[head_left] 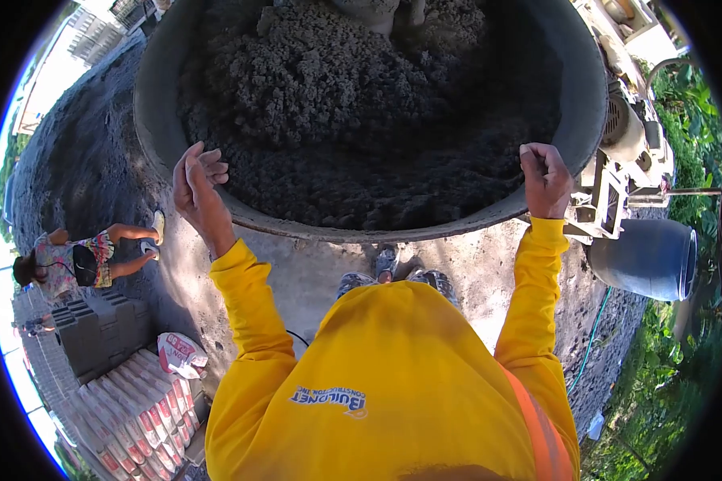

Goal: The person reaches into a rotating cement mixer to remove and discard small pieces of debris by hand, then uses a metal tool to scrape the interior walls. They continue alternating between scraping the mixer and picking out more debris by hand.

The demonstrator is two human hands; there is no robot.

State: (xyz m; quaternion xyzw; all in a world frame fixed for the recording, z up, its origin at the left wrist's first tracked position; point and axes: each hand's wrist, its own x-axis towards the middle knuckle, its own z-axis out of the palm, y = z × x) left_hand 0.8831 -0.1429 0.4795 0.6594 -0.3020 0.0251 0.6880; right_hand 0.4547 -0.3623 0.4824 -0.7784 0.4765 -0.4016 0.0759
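Note:
A big round mixer pan point(369, 234) stands in front of me, holding dark, crumbly wet mortar or concrete point(321, 88). Part of the mixing gear point(369, 12) shows at the top edge, caked in grey. At the pan's left rim my left hand point(200, 191) is raised, its fingers loosely bent and apart, with nothing visible in them. Over the right rim is my right hand point(547, 178), its fingers curled inward. Whatever those fingers may hold is hidden.
To the right are a motor point(620, 124) on a metal frame and a blue drum point(642, 258). A green hose point(590, 345) lies on the ground. Stacked bags point(136, 417), grey blocks point(108, 333) and a loose bag point(181, 355) sit lower left. Another person point(88, 260) is at left.

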